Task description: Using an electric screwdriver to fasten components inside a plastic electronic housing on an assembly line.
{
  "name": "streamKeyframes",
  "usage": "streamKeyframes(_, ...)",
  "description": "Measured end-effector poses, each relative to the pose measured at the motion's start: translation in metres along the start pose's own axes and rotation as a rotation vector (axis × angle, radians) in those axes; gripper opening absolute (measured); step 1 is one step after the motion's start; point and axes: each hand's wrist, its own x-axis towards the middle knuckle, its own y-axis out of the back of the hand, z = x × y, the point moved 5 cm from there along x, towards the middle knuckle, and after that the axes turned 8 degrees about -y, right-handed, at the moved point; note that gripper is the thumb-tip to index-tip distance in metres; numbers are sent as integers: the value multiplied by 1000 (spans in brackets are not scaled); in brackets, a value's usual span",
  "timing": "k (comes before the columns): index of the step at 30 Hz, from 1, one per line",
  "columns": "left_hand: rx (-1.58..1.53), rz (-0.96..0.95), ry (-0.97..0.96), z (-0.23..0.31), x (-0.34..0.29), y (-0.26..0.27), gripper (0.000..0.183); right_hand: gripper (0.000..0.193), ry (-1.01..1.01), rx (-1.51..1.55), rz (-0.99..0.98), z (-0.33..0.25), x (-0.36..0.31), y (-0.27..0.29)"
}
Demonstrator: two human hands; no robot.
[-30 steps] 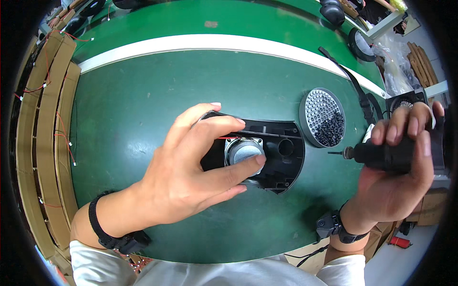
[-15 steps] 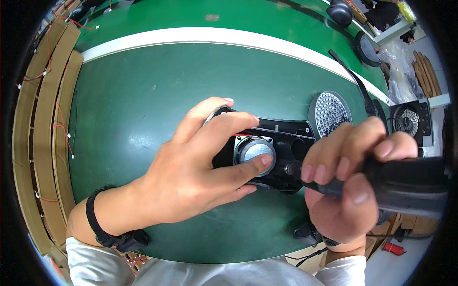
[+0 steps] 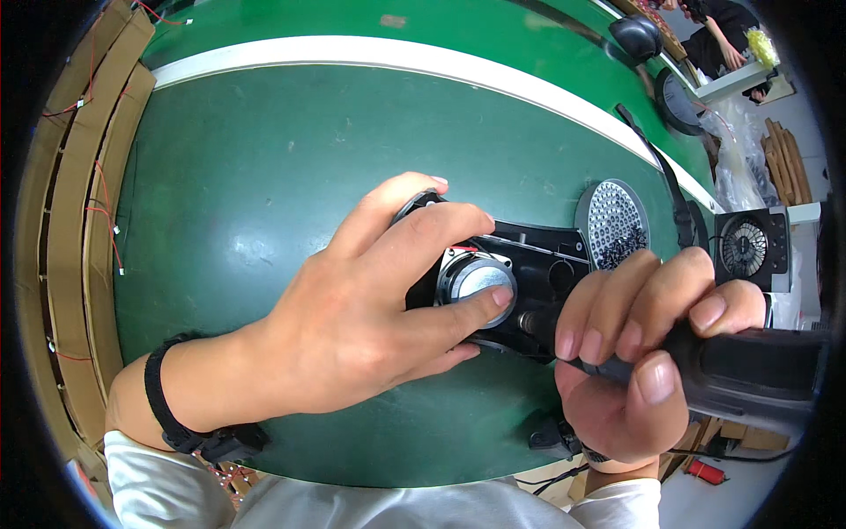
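Observation:
Near the middle of the green work surface lies a black plastic housing [image 3: 542, 245], with a round metal-backed speaker [image 3: 478, 280] inside it. My left hand [image 3: 361, 300] grips the housing's left end, fingers over its far edge and thumb pressed on the speaker's back. Wrapped in my right hand [image 3: 634, 353] is a black electric screwdriver [image 3: 749, 361], held sideways. Its metal nose [image 3: 526, 322] points left, close to the speaker's right side; the bit's tip is hard to make out. Beyond my right hand, a round grey tray [image 3: 610, 216] holds many small dark screws.
Cardboard strips [image 3: 97, 238] with red wires line the left side. A white rail [image 3: 370, 51] divides the table from a green belt [image 3: 458, 18]. At right are a small black fan [image 3: 745, 245], a black strap [image 3: 665, 172] and a red spool [image 3: 705, 471]. Another person's arm [image 3: 724, 46] shows at far right.
My hands, the housing and the screwdriver sit slightly lower in the view, the left hand and housing a little further right. The left thumb stays on the speaker. The other person's arm now shows more clearly.

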Motion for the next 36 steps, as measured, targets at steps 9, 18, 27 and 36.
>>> streamKeyframes(9, 1, 20, 13, 3, 1, -2, 57, 37, 138, 61, 269, -28, 0, -8)
streamKeyframes(18, 5, 10, 26, 3, -1, -1, 56, 38, 3, 62, 216, -15, -3, -14)
streamKeyframes(27, -1, 4, 37, 3, -2, -2, 57, 35, -90, -87, 112, -15, -5, -6)
streamKeyframes(36, 10, 11, 42, 4, 1, -2, 58, 34, -65, -131, -32, -16, -8, -14)
